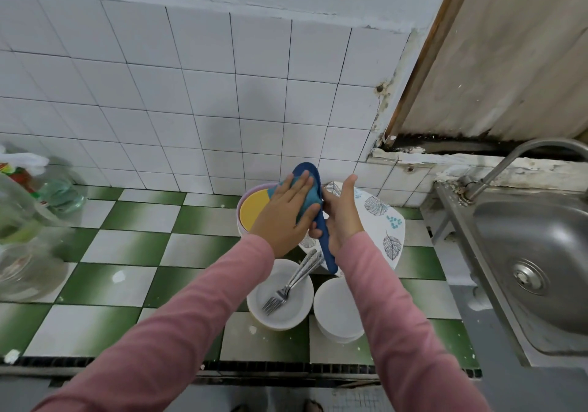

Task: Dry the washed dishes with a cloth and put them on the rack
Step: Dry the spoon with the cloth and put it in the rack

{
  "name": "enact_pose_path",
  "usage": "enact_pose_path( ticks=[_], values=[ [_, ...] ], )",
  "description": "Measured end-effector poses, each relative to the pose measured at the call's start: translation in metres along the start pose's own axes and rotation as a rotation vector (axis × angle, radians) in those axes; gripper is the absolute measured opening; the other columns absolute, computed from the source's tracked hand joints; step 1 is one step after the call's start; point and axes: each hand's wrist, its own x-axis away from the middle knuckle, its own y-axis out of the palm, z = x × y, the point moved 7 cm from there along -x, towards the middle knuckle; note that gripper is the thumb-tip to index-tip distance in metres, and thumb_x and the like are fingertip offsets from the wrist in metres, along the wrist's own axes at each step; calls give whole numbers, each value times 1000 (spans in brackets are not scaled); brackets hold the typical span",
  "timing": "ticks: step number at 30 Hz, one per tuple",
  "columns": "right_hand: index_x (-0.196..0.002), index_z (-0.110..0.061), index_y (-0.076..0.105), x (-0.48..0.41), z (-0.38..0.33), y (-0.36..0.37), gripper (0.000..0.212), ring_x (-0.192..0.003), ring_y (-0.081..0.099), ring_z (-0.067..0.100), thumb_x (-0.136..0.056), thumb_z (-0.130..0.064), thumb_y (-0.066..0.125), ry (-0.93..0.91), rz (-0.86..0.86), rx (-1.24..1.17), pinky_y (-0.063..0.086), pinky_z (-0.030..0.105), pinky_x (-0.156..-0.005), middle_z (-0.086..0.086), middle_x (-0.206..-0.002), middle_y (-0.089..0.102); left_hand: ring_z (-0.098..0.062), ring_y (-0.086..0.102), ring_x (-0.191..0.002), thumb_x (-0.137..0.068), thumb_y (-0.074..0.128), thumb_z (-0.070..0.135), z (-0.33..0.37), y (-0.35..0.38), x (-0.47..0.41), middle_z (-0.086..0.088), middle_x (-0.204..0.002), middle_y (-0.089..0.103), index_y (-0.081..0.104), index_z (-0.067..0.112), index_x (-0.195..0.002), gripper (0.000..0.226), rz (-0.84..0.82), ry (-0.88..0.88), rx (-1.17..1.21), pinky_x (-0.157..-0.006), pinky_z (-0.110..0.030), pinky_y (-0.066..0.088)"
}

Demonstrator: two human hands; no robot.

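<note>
Backed by a white tiled wall (pixel 222 93), over a green-checked counter (pixel 127 252), steel sink (pixel 534 252) to the right; no rack seen. Held above the waiting bowls (pixel 334 313): blue plate (pixel 324 236), edge-on, long axis running away from the body. Gripped at its near rim by right hand (pixel 342 217); pressed flat on its left face, through teal cloth (pixel 310 193), by left hand (pixel 286 211), fingers straight. Judged mid-wipe.

White tiled wall (pixel 191 93), green-checked counter (pixel 127 252), steel sink (pixel 525 236)
</note>
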Motion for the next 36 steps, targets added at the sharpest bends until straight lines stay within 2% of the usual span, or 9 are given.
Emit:
enact_pose_path(
  ticks=[2,6,10,17,23,26,30,33,36],
  values=[
    [-142,-20,51,-3,-1,-3,92,-50,57,14,-86,-83,14,-16,-8,-27,31,18,-37,9,-128,60,-13,6,-151,-103,44,32,0,1,6,10,-160,20,26,19,-154,55,16,55,74,-120,-24,5],
    [-126,-23,64,-3,-10,-9,58,-54,45,17,-100,-62,31,-68,13,-49,32,21,-41,9,-96,58,-15,41,-137,-104,45,30,-7,4,11,0,-147,50,50,17,-141,40,-71,55,316,-114,-26,31],
    [-93,-11,62,-7,-16,-15,23,-51,41,17,-99,-32,55,-56,65,-13,34,26,-47,8,-70,51,-14,65,-73,-104,44,35,-21,-11,21,-2,-88,67,62,19,-98,25,162,-467,1001,-61,-27,57],
    [-115,-10,52,1,-7,-15,22,-70,58,16,-98,-20,61,-177,68,309,49,31,-67,4,-84,63,-23,69,-83,-98,39,58,-42,-16,21,-9,-100,70,62,16,-115,51,222,-812,1551,-66,-37,60],
    [-125,-16,47,9,-10,-2,41,-50,59,10,-91,-16,70,-265,100,525,47,22,-48,10,-105,69,-22,70,-79,-98,59,32,-56,-56,7,-8,-101,64,54,17,-115,23,507,-645,1179,-54,-33,57],
    [-132,-16,49,10,-10,13,38,-56,51,12,-98,-24,62,-302,53,590,41,20,-45,11,-105,66,-21,62,-100,-99,55,32,-42,-75,-1,-3,-111,62,51,16,-132,37,559,-448,805,-78,-35,57],
    [-104,-20,59,16,-3,31,54,-48,39,12,-100,-63,27,-110,-23,221,28,20,-43,7,-79,61,-2,50,-123,-100,55,26,-10,-65,-13,4,-141,49,33,24,-151,55,314,-112,495,-102,-14,40],
    [-104,-24,59,14,-3,27,70,-44,38,11,-93,-74,12,-107,-13,192,30,18,-42,9,-79,60,-13,7,-151,-103,45,32,-6,-51,-17,9,-163,16,19,26,-155,59,197,-34,276,-121,-28,10],
    [-98,-26,60,20,-3,23,70,-42,38,12,-92,-75,10,-90,23,228,30,18,-41,9,-73,59,-13,0,-151,-105,38,33,-8,-45,-17,9,-164,9,16,26,-156,56,154,-60,249,-122,-30,4]
  ],
)
